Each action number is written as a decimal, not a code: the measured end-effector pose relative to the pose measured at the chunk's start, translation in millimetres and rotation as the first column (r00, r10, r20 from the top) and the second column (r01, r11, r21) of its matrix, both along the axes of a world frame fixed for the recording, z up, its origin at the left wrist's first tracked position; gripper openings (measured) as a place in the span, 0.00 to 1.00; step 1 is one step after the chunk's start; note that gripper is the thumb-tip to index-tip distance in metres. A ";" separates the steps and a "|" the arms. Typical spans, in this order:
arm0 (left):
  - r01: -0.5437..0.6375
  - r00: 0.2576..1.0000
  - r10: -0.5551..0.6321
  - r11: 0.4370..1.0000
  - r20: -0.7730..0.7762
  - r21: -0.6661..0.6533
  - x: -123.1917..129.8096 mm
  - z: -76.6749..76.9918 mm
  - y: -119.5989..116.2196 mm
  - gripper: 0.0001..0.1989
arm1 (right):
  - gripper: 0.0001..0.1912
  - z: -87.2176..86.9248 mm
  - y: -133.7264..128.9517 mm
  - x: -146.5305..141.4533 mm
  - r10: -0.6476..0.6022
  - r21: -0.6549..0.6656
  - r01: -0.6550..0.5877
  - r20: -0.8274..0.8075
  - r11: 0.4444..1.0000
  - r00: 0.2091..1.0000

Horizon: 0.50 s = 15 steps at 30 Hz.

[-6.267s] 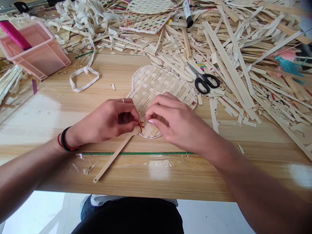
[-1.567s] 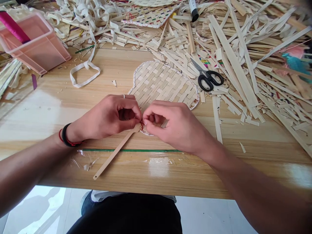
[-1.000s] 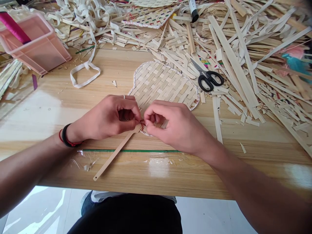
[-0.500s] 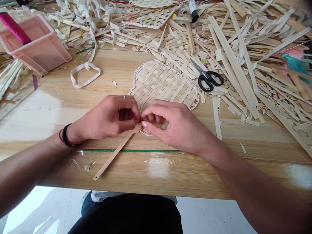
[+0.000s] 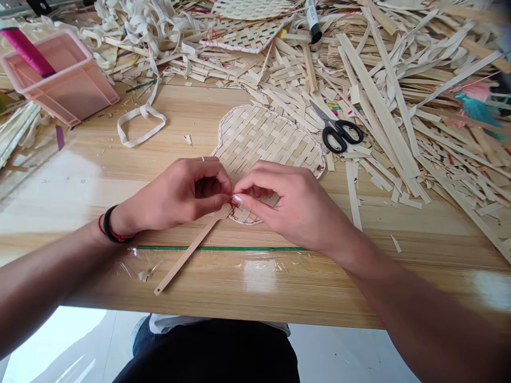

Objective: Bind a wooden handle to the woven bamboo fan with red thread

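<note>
A gourd-shaped woven bamboo fan [image 5: 267, 141] lies flat on the table, its rim edged with white binding. A flat bamboo handle [image 5: 187, 250] runs from its neck toward the lower left. Red thread [image 5: 232, 206] is bunched where handle meets weave. My left hand [image 5: 179, 194] pinches this thread between thumb and fingertips, a ring on one finger. My right hand [image 5: 283, 205] rests over the fan's lower edge, its fingertips pinching the same thread. Together, my hands hide the fan's neck and the top of the handle.
Loose bamboo strips and offcuts [image 5: 383, 122] are heaped along the table's far side, around black-handled scissors [image 5: 339, 134]. A pink plastic crate [image 5: 59, 80] stands at the far left. A white strip loop [image 5: 141, 125] lies on the wooden tabletop [image 5: 259, 282].
My fingertips have parted slightly, so the red thread shows more than half a second ago. The hands remain at the fan's neck, and the view has shifted slightly.
</note>
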<state>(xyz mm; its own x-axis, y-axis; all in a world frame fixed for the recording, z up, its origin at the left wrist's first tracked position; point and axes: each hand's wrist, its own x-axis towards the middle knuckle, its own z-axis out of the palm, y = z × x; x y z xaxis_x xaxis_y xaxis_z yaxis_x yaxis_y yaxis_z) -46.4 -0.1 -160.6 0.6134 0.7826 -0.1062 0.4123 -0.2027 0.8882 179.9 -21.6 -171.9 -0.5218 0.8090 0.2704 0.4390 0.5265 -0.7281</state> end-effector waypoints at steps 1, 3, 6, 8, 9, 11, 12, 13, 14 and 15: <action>0.007 1.000 -0.007 1.000 -0.002 0.012 0.0 -0.4 0.0 0.03 | 0.06 0.1 -0.2 -0.2 0.000 0.002 0.000 -0.006 1.000 1.000; 0.022 1.000 -0.021 0.999 -0.015 0.035 -0.1 -1.1 0.1 0.04 | 0.05 -0.2 -1.1 -0.5 0.004 0.003 -0.004 -0.017 1.000 1.000; 0.041 0.999 -0.039 0.997 -0.031 0.070 -0.4 -1.8 0.3 0.05 | 0.05 -1.3 -2.5 -1.2 0.010 0.006 -0.010 -0.037 1.000 0.999; 0.045 0.999 -0.043 0.995 -0.022 0.092 -0.4 -2.5 0.4 0.05 | 0.05 -1.8 -3.3 -1.8 0.009 0.008 -0.009 -0.046 1.000 0.999; 0.048 0.999 -0.047 0.994 -0.015 0.099 -0.4 -2.9 0.5 0.05 | 0.05 -2.0 -3.5 -2.2 0.007 0.007 -0.007 -0.049 1.000 0.999; 0.048 0.999 -0.048 0.993 -0.003 0.104 -0.3 -3.8 0.5 0.05 | 0.05 -2.1 -3.8 -2.9 0.005 0.005 -0.005 -0.054 1.000 0.999; 0.046 0.999 -0.047 0.993 0.001 0.104 -0.3 -4.3 0.5 0.05 | 0.05 -2.2 -3.8 -3.1 0.004 0.002 -0.004 -0.057 1.000 0.998; 0.044 0.999 -0.044 0.994 0.002 0.105 -0.3 -4.7 0.4 0.05 | 0.05 -2.2 -3.8 -3.2 0.005 -0.002 -0.005 -0.058 1.000 0.998; 0.041 0.999 -0.041 0.993 0.002 0.106 -0.4 -5.1 0.4 0.06 | 0.04 -2.0 -3.6 -3.1 0.003 -0.010 -0.004 -0.059 1.000 0.998; 0.039 0.999 -0.039 0.993 -0.001 0.108 -0.5 -5.4 0.3 0.06 | 0.04 -1.7 -3.3 -2.7 0.000 -0.021 -0.001 -0.058 1.000 0.998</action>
